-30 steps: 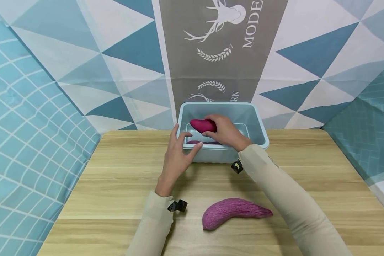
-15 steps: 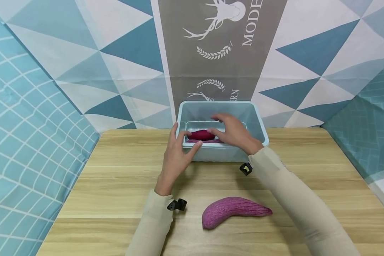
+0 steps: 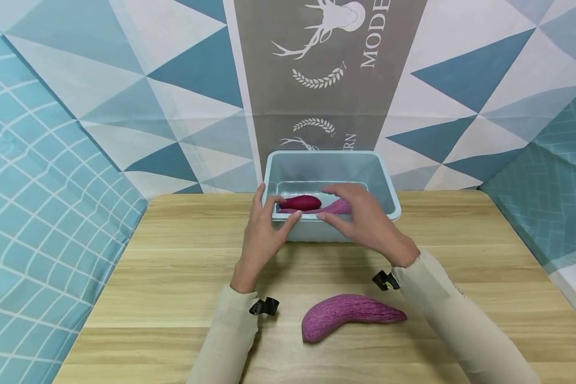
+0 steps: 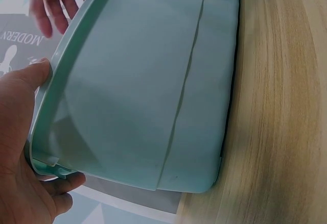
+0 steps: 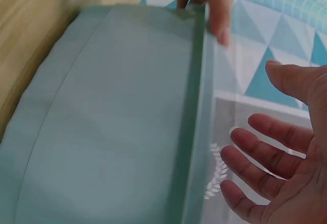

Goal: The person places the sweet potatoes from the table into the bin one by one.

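A light blue plastic bin [image 3: 324,231] stands at the back of the table. My left hand [image 3: 261,234] grips its front left corner; in the left wrist view the thumb touches the rim [image 4: 71,45] and fingers curl at the side. Inside lies a smooth dark red sweet potato [image 3: 301,202], beside a purple, rough-skinned vegetable [image 3: 340,206] partly hidden by the front wall and right hand. Over the bin's front right, my right hand [image 3: 367,221] has spread fingers and holds nothing. Another curved purple vegetable [image 3: 348,316], thick at its left end and tapering rightward, lies on the table.
The wooden table [image 3: 182,277] reaches to a patterned backdrop [image 3: 312,106] right behind the bin. Blue tiled-print sheets [image 3: 53,186] hang at both sides. A small black wrist device [image 3: 265,306] sits at each cuff.
My right hand has let go of the dark red sweet potato inside the bin, then drawn back toward the front right. The left hand and the vegetable on the table have stayed put.
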Demonstrator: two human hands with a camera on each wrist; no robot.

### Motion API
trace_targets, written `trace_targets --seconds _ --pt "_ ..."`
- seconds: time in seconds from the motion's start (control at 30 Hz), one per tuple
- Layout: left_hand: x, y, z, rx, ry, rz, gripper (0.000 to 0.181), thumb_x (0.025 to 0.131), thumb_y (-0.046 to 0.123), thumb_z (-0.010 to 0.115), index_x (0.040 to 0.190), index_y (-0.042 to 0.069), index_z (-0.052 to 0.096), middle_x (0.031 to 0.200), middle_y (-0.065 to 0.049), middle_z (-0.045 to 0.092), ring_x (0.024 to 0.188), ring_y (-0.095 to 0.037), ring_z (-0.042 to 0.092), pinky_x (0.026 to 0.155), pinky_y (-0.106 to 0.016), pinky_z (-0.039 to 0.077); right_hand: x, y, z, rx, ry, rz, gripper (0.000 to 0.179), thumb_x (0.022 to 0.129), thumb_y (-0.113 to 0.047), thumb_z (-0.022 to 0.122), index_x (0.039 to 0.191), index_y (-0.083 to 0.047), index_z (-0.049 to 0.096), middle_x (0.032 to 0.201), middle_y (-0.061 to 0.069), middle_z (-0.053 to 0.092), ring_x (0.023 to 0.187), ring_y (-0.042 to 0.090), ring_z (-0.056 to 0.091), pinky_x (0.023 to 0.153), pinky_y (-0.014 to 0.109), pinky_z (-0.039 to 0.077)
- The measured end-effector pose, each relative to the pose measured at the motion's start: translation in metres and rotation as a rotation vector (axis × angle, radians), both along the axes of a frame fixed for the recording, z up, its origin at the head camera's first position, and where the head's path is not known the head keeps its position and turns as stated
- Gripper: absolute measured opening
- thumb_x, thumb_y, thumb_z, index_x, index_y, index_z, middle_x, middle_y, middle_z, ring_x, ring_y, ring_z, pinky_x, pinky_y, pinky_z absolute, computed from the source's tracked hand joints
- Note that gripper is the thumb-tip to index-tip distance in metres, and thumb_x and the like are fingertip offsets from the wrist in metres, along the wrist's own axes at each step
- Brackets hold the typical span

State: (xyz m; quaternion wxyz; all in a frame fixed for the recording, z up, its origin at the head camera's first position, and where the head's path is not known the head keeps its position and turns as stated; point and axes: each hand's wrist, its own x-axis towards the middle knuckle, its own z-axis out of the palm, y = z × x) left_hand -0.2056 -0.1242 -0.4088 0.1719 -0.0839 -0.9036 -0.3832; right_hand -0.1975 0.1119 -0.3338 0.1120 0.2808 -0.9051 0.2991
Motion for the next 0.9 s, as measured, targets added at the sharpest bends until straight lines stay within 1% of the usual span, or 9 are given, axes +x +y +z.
trace_targets --seconds 0.1,0.2,0.27,0.37,0.47,0.57,0.67,0.9 --pt "0.000 0.000 0.000 0.002 0.004 0.000 0.049 0.091 0.062 0.062 0.120 0.022 0.058 0.169 -0.007 0.018 0.151 -0.037 0.034 0.095 -0.060 0.053 0.011 0.001 0.001 -0.024 0.011 0.019 0.054 0.090 -0.036 0.076 0.136 -0.013 0.060 0.138 0.007 0.064 0.133 0.029 0.056 0.112 0.052 0.044" --pt "0.001 0.000 0.000 0.001 0.004 0.001 0.049 0.091 0.062 0.062 0.120 0.022 0.057 0.170 -0.007 0.018 0.151 -0.037 0.035 0.094 -0.060 0.054 0.021 0.003 -0.001 -0.040 0.031 0.042 0.051 0.089 -0.036 0.078 0.133 -0.014 0.063 0.133 0.005 0.067 0.129 0.026 0.059 0.109 0.049 0.046" --pt "0.002 0.000 0.001 0.001 0.003 0.002 0.049 0.091 0.062 0.062 0.120 0.023 0.057 0.170 -0.007 0.017 0.150 -0.037 0.035 0.094 -0.060 0.054 0.027 0.004 -0.003 -0.048 0.044 0.068 0.049 0.088 -0.036 0.078 0.131 -0.016 0.064 0.129 0.002 0.069 0.124 0.023 0.062 0.107 0.047 0.048" --pt "0.002 0.001 0.001 0.001 -0.001 0.005 0.048 0.092 0.062 0.062 0.120 0.023 0.057 0.170 -0.006 0.017 0.150 -0.037 0.035 0.094 -0.060 0.054 0.034 0.007 -0.008 -0.047 0.045 0.091 0.050 0.087 -0.037 0.079 0.131 -0.019 0.063 0.126 -0.002 0.069 0.120 0.019 0.062 0.104 0.045 0.048" --pt "0.002 0.001 0.001 0.003 0.001 0.001 0.049 0.092 0.062 0.062 0.121 0.023 0.057 0.170 -0.007 0.017 0.150 -0.037 0.035 0.093 -0.059 0.054 0.043 0.013 -0.015 -0.042 0.023 0.099 0.054 0.086 -0.038 0.080 0.133 -0.018 0.063 0.129 -0.002 0.068 0.121 0.020 0.063 0.103 0.046 0.049" --pt "0.001 0.001 0.001 0.004 0.001 -0.004 0.049 0.092 0.062 0.062 0.121 0.023 0.057 0.170 -0.007 0.017 0.151 -0.037 0.034 0.092 -0.059 0.055 0.050 0.020 -0.024 -0.026 -0.009 0.100 0.058 0.084 -0.037 0.082 0.134 -0.015 0.062 0.132 0.001 0.068 0.124 0.022 0.063 0.104 0.047 0.050" --pt "0.001 0.001 0.001 0.005 0.001 -0.005 0.049 0.092 0.062 0.062 0.120 0.023 0.058 0.170 -0.007 0.017 0.150 -0.037 0.035 0.089 -0.058 0.055 0.055 0.028 -0.034 -0.020 -0.049 0.112 0.060 0.082 -0.036 0.083 0.134 -0.015 0.062 0.133 0.002 0.067 0.125 0.022 0.062 0.104 0.046 0.050" --pt "0.001 0.001 0.002 0.007 0.007 -0.002 0.049 0.091 0.062 0.062 0.119 0.023 0.058 0.170 -0.007 0.017 0.149 -0.037 0.036 0.084 -0.055 0.057 0.067 0.038 -0.051 -0.029 -0.156 0.102 0.060 0.084 -0.042 0.081 0.136 -0.022 0.060 0.136 -0.005 0.064 0.128 0.018 0.060 0.105 0.045 0.050"
